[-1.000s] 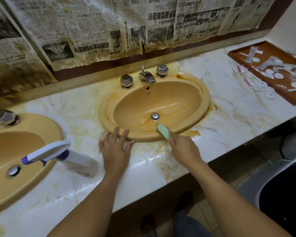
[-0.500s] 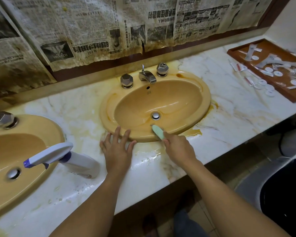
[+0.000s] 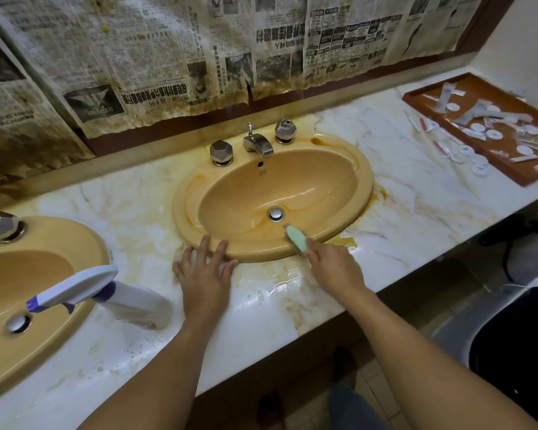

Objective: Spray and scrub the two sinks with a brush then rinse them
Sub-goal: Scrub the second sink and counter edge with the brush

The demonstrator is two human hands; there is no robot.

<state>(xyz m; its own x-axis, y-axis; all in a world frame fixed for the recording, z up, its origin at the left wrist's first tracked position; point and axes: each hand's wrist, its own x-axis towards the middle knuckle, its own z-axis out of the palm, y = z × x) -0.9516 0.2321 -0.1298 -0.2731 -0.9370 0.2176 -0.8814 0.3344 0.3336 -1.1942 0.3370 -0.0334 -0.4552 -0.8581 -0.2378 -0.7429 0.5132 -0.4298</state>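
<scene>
Change: brush tip swung right vs 0.5 s ago; it was just left of the drain line, now it's near-right of it. L hand stays put on the rim.
R hand: fingers curled round the brush handle, gripping it; knuckles over the sink's front rim.
Brush: pale green, angled up-left into the bowl, tip close to the drain, on the near inner wall. Bristles face down, can't see them.
L hand: flat, fingers spread wide, holding nothing. Palm on the table, fingertips over the front-left rim of the R sink.
R sink: orange-yellow oval, wet sheen inside, brown stains round its right edge on the marble.
Tap: chrome, at the back rim, 2 faceted knobs either side.
L sink: same colour, partly cut off at frame left, w/ its own drain.
Spray bottle: white w/ purple trim, on the table between the 2 sinks, nozzle reaching over the L sink.
Table: white marble, wet patch near the front edge between both hands.
Tray: brown, far right, holds small white sachets & round lids; a few lie just outside it.
Wall: old stained newspaper sheets above the backsplash.
</scene>
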